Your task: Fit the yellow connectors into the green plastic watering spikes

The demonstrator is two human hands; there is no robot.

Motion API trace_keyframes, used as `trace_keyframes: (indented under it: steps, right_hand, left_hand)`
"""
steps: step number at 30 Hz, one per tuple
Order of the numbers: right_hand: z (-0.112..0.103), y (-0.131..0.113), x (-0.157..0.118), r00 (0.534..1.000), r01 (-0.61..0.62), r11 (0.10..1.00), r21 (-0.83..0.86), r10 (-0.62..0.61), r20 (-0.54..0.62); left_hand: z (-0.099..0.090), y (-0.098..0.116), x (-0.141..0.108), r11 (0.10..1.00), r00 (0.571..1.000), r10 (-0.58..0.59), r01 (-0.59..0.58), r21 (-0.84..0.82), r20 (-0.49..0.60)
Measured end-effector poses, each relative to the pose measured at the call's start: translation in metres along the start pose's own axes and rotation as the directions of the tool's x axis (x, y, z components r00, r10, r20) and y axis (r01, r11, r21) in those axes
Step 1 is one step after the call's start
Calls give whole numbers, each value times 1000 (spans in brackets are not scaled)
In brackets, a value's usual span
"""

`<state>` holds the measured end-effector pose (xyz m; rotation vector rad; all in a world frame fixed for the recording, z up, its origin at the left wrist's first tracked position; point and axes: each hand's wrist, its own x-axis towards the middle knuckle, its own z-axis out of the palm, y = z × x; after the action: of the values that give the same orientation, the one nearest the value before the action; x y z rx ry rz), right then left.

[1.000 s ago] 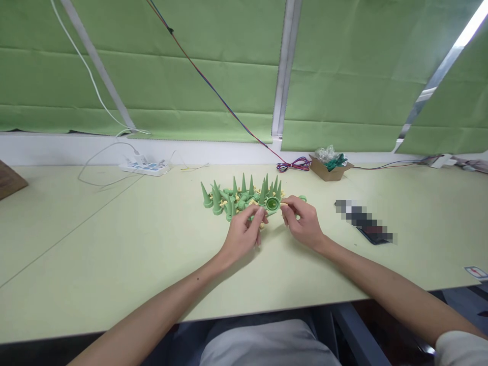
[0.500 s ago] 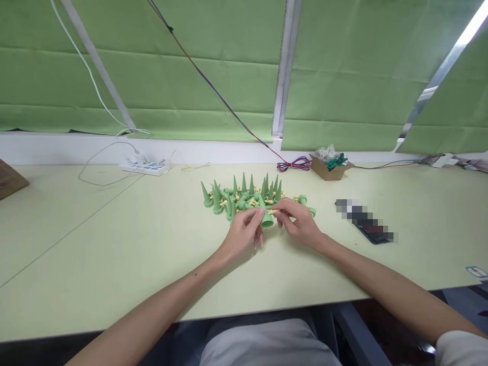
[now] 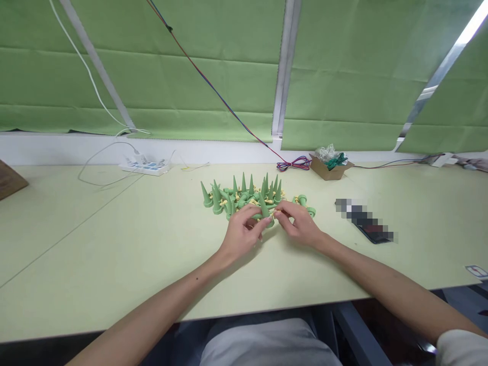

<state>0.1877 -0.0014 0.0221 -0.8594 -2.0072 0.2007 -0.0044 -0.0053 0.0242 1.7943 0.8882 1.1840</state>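
My left hand (image 3: 242,231) grips a green cone (image 3: 264,207) near its wider base, the tip pointing up. My right hand (image 3: 299,223) is closed at the cone's right side, its thumb and forefinger pinching a small yellow piece (image 3: 275,213) against or close to the cone. Just behind my hands, a pile of green cones (image 3: 216,198) and small yellow pieces lies on the table (image 3: 133,254); several cones stand upright. A few more green parts (image 3: 302,200) lie to the right of the pile, beyond my right hand.
A dark, partly pixelated object (image 3: 366,223) lies to the right. At the back are a cardboard box (image 3: 328,172) with green and clear material, a coiled cable (image 3: 293,163) and a white power strip (image 3: 147,166). A brown wooden piece (image 3: 10,180) is at the far left.
The cone in my left hand has turned, its open base no longer facing me. My left fingers have shifted around it, and my right hand has stayed close by.
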Motion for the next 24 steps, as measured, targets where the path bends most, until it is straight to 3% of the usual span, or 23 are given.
trace_keyframes:
  steps: [7, 11, 17, 24]
  right_hand:
    - [2, 0, 0, 1000, -20, 1000, -21, 21, 7]
    - [3, 1, 0, 999, -32, 999, -25, 31, -40]
    - [3, 2, 1, 979, -112, 994, 16, 113, -171]
    - [3, 4, -2, 992, -74, 994, 75, 81, -97]
  left_hand:
    - [0, -4, 0, 973, 983, 173, -160, 166, -64]
    - [0, -3, -1, 953, 974, 208, -181, 243, -93]
    - [0, 3, -1, 996, 994, 28, -18, 88, -108]
    - [0, 6, 0, 977, 973, -207, 210, -27, 98]
